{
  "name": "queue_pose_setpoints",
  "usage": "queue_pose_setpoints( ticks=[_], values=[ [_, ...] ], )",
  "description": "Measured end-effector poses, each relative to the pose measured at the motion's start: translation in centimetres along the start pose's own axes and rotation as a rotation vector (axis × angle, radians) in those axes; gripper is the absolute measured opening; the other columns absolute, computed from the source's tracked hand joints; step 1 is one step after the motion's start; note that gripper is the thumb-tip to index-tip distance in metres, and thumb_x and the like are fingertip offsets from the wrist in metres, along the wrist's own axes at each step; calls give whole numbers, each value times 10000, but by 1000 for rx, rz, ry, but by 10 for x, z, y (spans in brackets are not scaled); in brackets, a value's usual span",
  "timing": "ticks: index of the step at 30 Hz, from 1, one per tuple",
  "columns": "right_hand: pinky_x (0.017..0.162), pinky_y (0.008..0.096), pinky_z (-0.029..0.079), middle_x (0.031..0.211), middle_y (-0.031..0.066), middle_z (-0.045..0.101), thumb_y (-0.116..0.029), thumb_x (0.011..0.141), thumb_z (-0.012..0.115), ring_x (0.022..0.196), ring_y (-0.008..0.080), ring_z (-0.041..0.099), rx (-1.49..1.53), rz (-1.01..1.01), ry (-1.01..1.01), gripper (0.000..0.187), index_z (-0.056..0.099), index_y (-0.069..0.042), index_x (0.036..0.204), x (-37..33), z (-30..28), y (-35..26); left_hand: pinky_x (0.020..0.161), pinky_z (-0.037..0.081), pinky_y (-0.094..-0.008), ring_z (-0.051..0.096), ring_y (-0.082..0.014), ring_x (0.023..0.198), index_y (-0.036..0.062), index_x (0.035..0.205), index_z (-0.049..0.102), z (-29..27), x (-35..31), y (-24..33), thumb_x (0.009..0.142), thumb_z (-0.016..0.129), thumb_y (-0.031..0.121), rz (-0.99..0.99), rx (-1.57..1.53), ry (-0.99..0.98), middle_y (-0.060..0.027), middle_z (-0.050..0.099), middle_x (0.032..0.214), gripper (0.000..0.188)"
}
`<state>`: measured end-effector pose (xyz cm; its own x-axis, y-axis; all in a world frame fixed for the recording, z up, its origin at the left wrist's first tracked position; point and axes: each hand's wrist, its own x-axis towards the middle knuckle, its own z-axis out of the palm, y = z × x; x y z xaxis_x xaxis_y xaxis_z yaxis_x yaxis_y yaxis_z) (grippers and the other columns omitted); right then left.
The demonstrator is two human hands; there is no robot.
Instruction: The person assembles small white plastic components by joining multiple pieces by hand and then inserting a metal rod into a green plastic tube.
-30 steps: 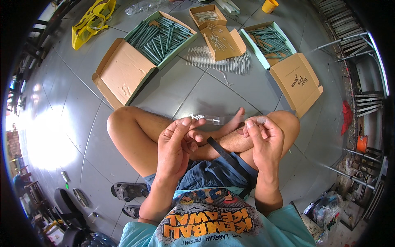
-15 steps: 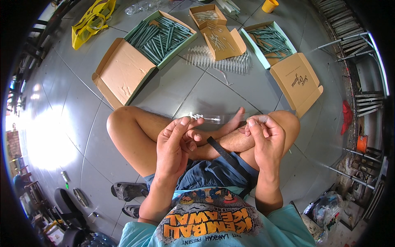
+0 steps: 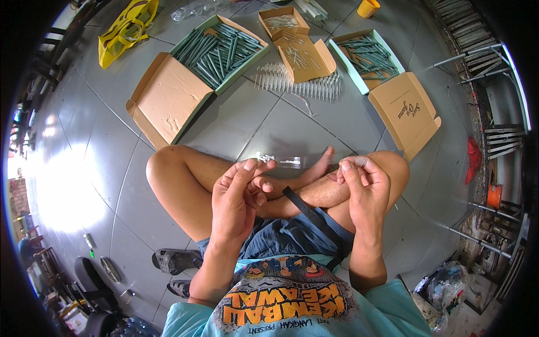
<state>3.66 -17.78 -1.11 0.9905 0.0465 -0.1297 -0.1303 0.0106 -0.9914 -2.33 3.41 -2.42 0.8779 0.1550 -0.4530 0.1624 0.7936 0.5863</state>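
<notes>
Between my two hands a narrow clear plastic sleeve (image 3: 309,162) stretches level above my crossed shins. Inside it lies a slim white piece (image 3: 289,161) with an ornate, lacy end. My left hand (image 3: 234,191) is closed, thumb and forefinger pinching at the ornate end. My right hand (image 3: 364,182) pinches the sleeve's other end, its remaining fingers curled in. Beyond my feet, rows of similar slim white pieces in clear sleeves (image 3: 320,87) are laid on the floor. A small brown box (image 3: 323,59) behind them holds loose white pieces.
At the far left an open box (image 3: 168,101) is filled with dark green sticks (image 3: 224,56). Another open box (image 3: 404,109) at the far right has fewer. A yellow bag (image 3: 126,33) and a yellow cup (image 3: 368,8) stand farther off. Sandals (image 3: 175,260) lie by my left side.
Both hands keep their pinch. The right hand has shifted very slightly to the right, and the white piece between my hands has tilted a little.
</notes>
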Motion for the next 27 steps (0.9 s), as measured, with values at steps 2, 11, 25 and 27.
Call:
queue_pose_setpoints(
  ticks=[2,11,25,27],
  values=[
    [678,248,502,768,69,656,-59,916,670,718,106,611,-15,1,-2,119,642,54,892,1,-2,1,542,503,-183,670,-106,724,17,1034,619,1,0,2,1008,565,211,-4,0,5,-166,703,1062,204],
    [677,248,501,765,70,657,-39,910,666,722,109,613,6,2,17,96,646,53,895,2,-2,1,544,506,-184,674,-109,718,20,1030,617,0,1,2,1006,567,208,2,7,21,-182,701,1064,196],
    [676,230,500,784,56,658,-40,917,664,713,99,616,3,11,23,95,645,52,908,1,-2,0,539,493,-185,668,-113,716,21,1027,618,0,0,4,1002,576,209,7,10,32,-181,701,1064,194],
    [678,230,500,782,54,656,-43,918,665,712,99,615,18,17,24,97,645,51,910,1,-3,0,539,493,-186,668,-113,718,21,1028,619,0,-1,4,1002,576,209,9,4,22,-180,701,1064,195]
  ],
)
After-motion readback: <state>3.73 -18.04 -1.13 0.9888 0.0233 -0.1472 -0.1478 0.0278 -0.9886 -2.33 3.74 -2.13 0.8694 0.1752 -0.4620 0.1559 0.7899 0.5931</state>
